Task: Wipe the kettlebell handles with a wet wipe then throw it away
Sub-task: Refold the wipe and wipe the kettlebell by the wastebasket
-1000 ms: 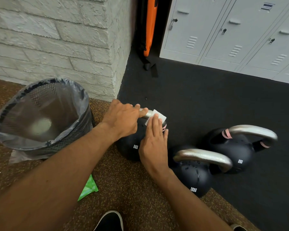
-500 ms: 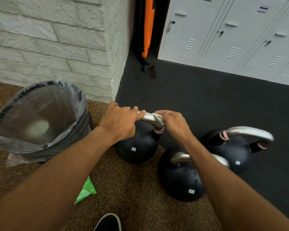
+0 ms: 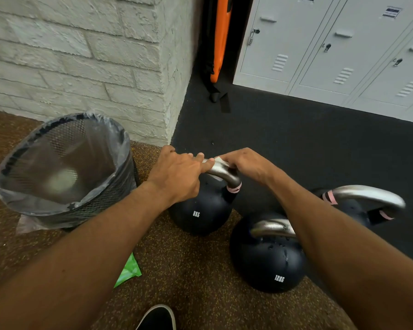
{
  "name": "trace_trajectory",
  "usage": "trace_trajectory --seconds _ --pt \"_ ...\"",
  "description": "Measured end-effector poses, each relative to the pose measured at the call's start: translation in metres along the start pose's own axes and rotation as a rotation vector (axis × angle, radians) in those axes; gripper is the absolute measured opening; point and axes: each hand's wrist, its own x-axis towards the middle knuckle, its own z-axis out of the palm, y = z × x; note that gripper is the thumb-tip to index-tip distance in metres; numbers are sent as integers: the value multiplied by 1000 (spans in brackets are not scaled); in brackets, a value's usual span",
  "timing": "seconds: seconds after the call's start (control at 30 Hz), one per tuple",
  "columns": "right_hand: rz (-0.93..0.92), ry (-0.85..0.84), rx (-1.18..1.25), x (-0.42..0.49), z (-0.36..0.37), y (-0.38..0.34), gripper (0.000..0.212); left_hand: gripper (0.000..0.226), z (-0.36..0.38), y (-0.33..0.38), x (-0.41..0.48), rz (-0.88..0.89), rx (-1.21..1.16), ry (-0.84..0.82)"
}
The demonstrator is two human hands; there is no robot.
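Note:
Three black kettlebells with steel handles stand on the floor. My left hand (image 3: 177, 173) grips the left end of the handle (image 3: 221, 172) of the 8 kg kettlebell (image 3: 200, 210). My right hand (image 3: 246, 164) is closed over the same handle's top, pressing a white wet wipe (image 3: 219, 160) against it; only a small edge of the wipe shows. The 12 kg kettlebell (image 3: 265, 260) sits nearer, partly under my right forearm. The third kettlebell (image 3: 358, 206) is at the right.
A black mesh bin (image 3: 65, 167) with a clear liner stands left of the kettlebells, by the white brick wall (image 3: 81, 63). A green wipe packet (image 3: 129, 272) lies on the brown floor. Grey lockers (image 3: 332, 48) line the back. My shoe (image 3: 156, 317) is at the bottom.
My right hand went from lying flat on the wipe to wrapping over the handle with it, then slid a little left along the handle. My left hand kept its grip.

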Motion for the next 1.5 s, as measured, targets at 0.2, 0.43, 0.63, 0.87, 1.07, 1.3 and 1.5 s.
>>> trace_trajectory --seconds 0.2,0.43,0.63,0.87,1.07,1.3,1.5 --pt "53 132 135 -18 4 10 38 62 -2 0 1 -2 -7 -16" --pt "-159 317 -178 -40 27 7 42 61 -3 1 0 -2 -3 -5" --pt "-203 363 -229 -37 37 13 41 60 -4 2 -1 4 10 0" --pt "-21 206 -205 -5 19 -5 42 62 -7 2 0 -1 13 -9" --pt "-93 236 -292 -29 24 -4 43 62 -4 2 0 -1 12 -4" --pt "-122 200 -451 -62 46 0 51 60 -3 2 0 -11 -15 -4" --pt "-110 214 -447 -30 42 -12 50 63 -2 2 1 -9 1 -6"
